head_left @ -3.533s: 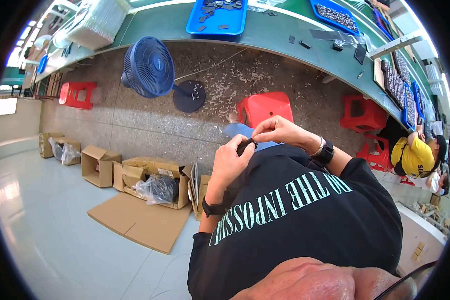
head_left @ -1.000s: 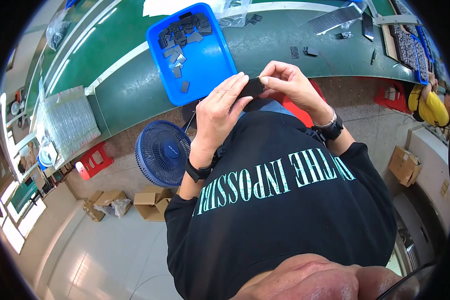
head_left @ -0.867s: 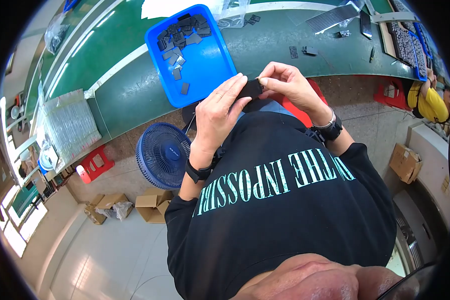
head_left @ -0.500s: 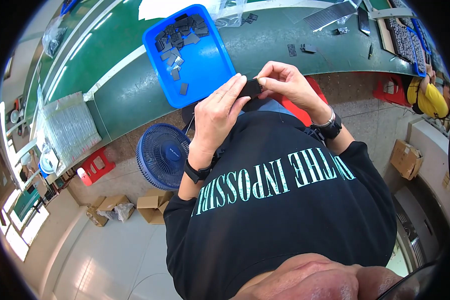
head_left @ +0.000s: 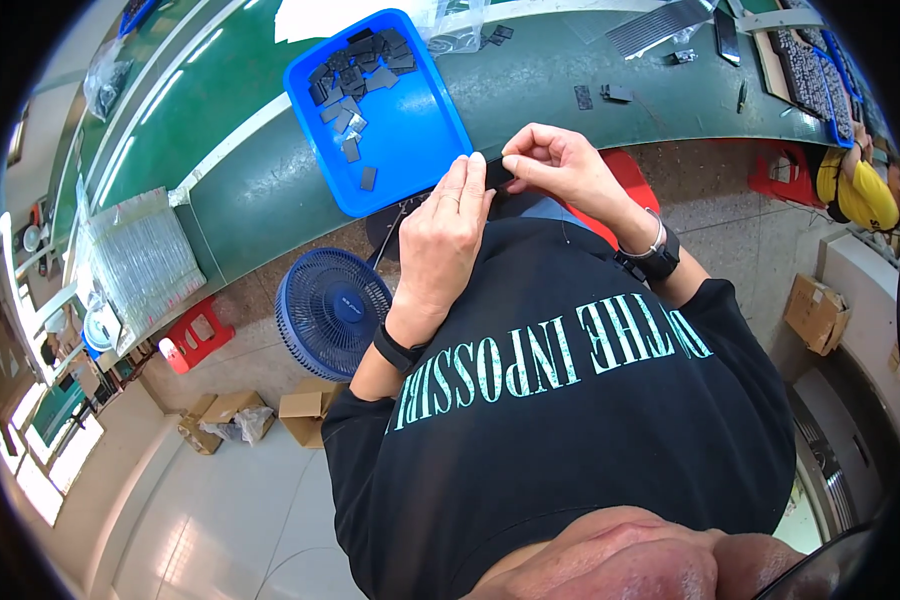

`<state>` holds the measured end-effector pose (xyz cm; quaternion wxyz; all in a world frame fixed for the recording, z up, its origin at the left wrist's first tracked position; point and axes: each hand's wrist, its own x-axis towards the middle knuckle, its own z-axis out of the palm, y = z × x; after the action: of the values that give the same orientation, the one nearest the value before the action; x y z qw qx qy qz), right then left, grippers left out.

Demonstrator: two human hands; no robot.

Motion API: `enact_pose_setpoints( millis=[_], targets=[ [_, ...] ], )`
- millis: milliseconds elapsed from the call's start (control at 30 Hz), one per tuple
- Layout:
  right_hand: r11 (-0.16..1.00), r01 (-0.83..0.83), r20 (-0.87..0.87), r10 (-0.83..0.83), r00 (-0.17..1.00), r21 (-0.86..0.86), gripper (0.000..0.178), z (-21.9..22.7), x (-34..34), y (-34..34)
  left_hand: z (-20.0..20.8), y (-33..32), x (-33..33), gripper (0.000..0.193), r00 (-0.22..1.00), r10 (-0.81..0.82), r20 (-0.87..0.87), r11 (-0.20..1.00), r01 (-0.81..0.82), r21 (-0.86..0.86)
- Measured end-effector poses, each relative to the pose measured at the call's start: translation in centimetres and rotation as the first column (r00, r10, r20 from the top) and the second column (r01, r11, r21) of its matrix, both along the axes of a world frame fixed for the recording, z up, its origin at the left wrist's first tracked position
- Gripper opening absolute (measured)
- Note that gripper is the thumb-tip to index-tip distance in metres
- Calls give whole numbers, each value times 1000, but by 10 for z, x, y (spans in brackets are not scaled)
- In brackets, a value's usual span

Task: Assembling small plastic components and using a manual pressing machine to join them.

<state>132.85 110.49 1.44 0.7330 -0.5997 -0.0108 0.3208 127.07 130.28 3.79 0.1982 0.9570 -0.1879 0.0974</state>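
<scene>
A small flat black rectangular piece (head_left: 497, 172) is held between my two hands, just off the near edge of the table. My left hand (head_left: 444, 232) is closed on its left end, fingers together and pointing away from me. At its right end, my right hand (head_left: 562, 170) pinches with thumb and forefinger. Much of the piece is hidden behind the fingers. Beside my left hand, a blue tray (head_left: 407, 150) stands on the table, with many loose black flat pieces (head_left: 355, 75) heaped toward its far end.
The green table (head_left: 540, 85) carries a few black parts (head_left: 616, 93), a silver ribbed plate (head_left: 660, 30) and a phone-like black slab (head_left: 727, 40). A blue fan (head_left: 332, 313) stands below my left arm. A red stool (head_left: 628, 185) is by my right hand. A person in yellow (head_left: 860, 195) sits far right.
My left hand has shifted slightly right, with its fingers further over the black piece. My right hand has moved a little left, and less of the piece shows.
</scene>
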Motion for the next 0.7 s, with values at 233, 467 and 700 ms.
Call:
enact_pose_setpoints(
  millis=[233, 467, 700],
  targets=[
    [997, 9, 55, -5, 998, -79, 17, 10, -10, 5, -2, 1, -6, 41, 998, -24, 54, 1000, 23, 12],
    [995, 21, 14, -22, 1000, 96, 18, 1, -17, 2, -2, 8, -8, 33, 958, 45, -283, 836, -191, -515],
    [996, -41, 94, 33, 995, 77, 17, 6, -18, 3, 0, 13, -10, 22, 706, -254, -661, 233, -619, -750]
  ],
)
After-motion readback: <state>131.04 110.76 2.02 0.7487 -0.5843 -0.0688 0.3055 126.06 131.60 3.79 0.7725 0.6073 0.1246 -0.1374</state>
